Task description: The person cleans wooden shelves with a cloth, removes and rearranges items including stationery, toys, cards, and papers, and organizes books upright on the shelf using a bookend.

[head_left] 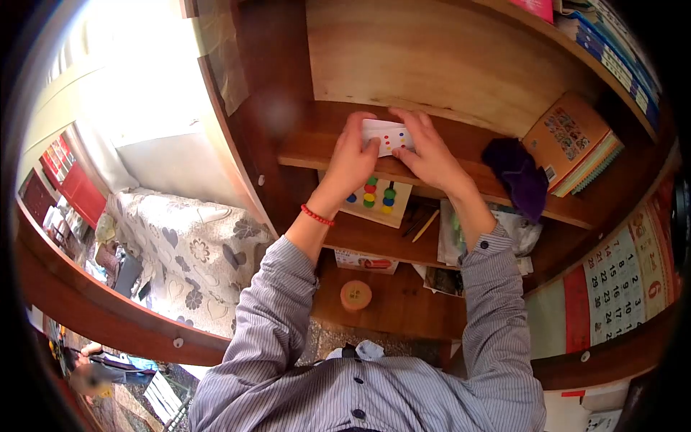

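White cards (pixel 386 137) with small coloured dots, one upon another, are at the front part of a wooden shelf. My left hand (pixel 350 156) grips their left side, its thumb near the lower left corner. At their right side, my right hand (pixel 430 153) holds them too, with the thumb at the lower right edge. Below the cards, on the shelf underneath, stands a light board (pixel 381 200) with red, yellow, green and blue beads, partly hidden by my left wrist and the shelf edge.
A purple cloth (pixel 517 175) hangs over the shelf edge at right, beside upright notebooks (pixel 572 147). Pencils (pixel 426 225) and plastic bags lie on the lower shelf. A round container (pixel 355 295) sits at the bottom. A calendar (pixel 619 277) is at far right.
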`<state>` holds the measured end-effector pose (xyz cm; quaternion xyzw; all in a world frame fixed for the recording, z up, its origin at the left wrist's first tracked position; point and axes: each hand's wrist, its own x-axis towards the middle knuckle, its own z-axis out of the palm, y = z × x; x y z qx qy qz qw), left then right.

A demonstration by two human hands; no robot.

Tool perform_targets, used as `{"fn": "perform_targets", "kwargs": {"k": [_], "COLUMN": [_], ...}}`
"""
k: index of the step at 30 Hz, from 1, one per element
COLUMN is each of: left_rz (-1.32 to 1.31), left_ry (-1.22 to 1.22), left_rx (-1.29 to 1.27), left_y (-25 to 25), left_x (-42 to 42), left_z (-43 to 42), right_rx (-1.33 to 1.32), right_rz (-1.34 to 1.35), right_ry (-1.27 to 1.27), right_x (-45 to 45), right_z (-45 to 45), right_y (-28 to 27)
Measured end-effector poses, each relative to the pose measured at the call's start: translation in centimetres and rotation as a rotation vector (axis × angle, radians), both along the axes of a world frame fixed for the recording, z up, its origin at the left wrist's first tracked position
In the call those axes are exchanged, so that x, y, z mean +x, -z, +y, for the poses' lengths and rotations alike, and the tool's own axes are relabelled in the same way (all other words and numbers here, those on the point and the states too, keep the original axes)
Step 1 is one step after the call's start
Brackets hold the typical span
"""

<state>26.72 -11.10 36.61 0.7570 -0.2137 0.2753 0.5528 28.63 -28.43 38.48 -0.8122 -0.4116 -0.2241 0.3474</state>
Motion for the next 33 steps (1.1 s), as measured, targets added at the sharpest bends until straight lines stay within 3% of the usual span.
{"fn": "perform_targets", "kwargs": {"k": [3, 8, 11, 14, 17, 20, 23, 26, 33], "left_rz": [-0.060, 0.098, 0.183, 0.143, -0.186, 0.077, 0.060, -0.150, -0.211], "left_ry": [-0.042, -0.045, -0.194, -0.267, -0.374, -0.113, -0.104, -0.190, -0.109], "left_rx": [-0.031, -0.250, -0.227, -0.132, -0.028, -0.141, -0.038, 0.143, 0.417], "left_y": [0.8, 0.6, -0.7, -0.4, 0.9, 0.2, 1.2, 1.0, 1.3], "left_x": [0.9, 1.3, 0.7, 1.2, 2.4, 1.8, 2.5, 1.5, 1.7], "left_z": [-0.2, -2.5, -3.2, -3.2, -3.2, -2.6, -2.2, -2.2, -0.5], "right_rx": [-0.075, 0.017, 0.027, 0.089, 0.086, 0.024, -0.037, -0.007, -0.080], "right_rz": [0.200, 0.098, 0.132, 0.149, 0.071, 0.065, 0.048, 0.009, -0.012], "right_ry": [0.009, -0.024, 0.036, 0.082, 0.111, 0.076, 0.091, 0.110, 0.206], "right_x": [0.3, 0.1, 0.5, 0.4, 0.7, 0.5, 0.6, -0.4, -0.7], "right_z": [-0.6, 0.3, 0.1, 0.0, -0.1, -0.3, -0.6, 0.0, 0.1], "right_y": [0.7, 1.0, 1.6, 1.8, 2.0, 1.8, 1.1, 0.7, 0.6]}}
